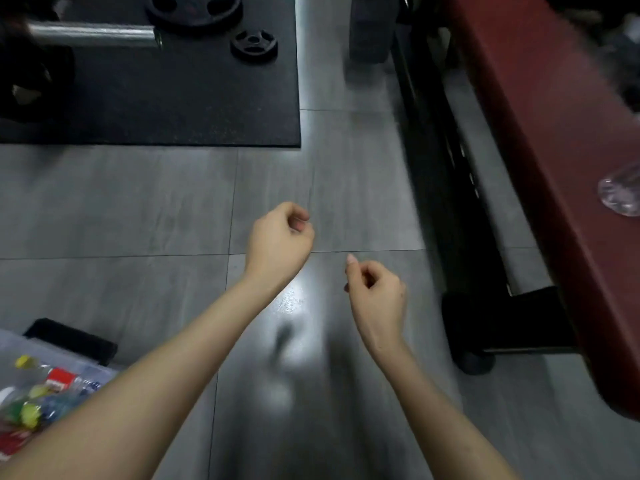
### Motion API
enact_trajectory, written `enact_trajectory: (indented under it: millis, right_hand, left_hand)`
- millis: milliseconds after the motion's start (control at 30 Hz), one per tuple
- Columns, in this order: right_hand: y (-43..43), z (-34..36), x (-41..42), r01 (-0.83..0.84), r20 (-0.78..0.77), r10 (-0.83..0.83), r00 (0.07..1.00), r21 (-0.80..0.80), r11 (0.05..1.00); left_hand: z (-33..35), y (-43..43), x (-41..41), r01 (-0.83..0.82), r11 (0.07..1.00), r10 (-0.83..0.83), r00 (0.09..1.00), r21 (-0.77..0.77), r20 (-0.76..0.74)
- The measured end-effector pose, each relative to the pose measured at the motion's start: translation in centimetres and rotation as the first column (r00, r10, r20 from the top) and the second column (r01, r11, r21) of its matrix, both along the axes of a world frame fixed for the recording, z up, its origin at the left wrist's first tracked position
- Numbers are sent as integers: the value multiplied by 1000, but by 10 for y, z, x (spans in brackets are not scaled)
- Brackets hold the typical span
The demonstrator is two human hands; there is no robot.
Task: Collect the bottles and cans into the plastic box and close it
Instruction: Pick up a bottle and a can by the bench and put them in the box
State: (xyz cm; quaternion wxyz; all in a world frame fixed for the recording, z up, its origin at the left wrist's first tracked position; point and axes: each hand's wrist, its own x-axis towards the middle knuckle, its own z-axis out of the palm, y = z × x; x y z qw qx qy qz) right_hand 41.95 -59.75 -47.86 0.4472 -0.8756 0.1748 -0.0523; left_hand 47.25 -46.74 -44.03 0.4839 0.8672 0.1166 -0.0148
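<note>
The clear plastic box point(20, 344) sits at the lower left, partly behind my left forearm. Inside it lie several bottles point(45, 393) with yellow caps and red labels. A clear plastic bottle point(621, 194) lies on the red bench point(540, 140) at the right edge, cut off by the frame. My left hand point(278, 240) hovers over the grey floor in the middle, fingers curled with nothing in them. My right hand point(375, 292) is a little lower and to the right, also loosely curled and holding nothing. The box's lid is not visible.
A black rubber mat point(173, 98) with weight plates point(254, 45) and a steel bar point(90, 34) lies at the upper left. The bench's black frame and foot point(485, 317) run along the right. A black pad point(72, 339) lies beside the box.
</note>
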Motion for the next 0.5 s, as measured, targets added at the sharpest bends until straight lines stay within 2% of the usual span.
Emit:
enact_trajectory:
  millis: [267,400,500]
  right_hand:
    - [-76,169,-29,60,20,-59,998,-36,998]
    - [-154,225,-47,152,56,-148,987,-92,984]
    - [-216,255,-59,227,59,-221,973,-117,967]
  left_hand:
    - [159,-78,-36,43,996,-50,995,-84,-88]
    - [219,-157,-50,156,978,-171,979,-137,-107]
    - [249,-223,-50,248,962,-258,962,-115,-88]
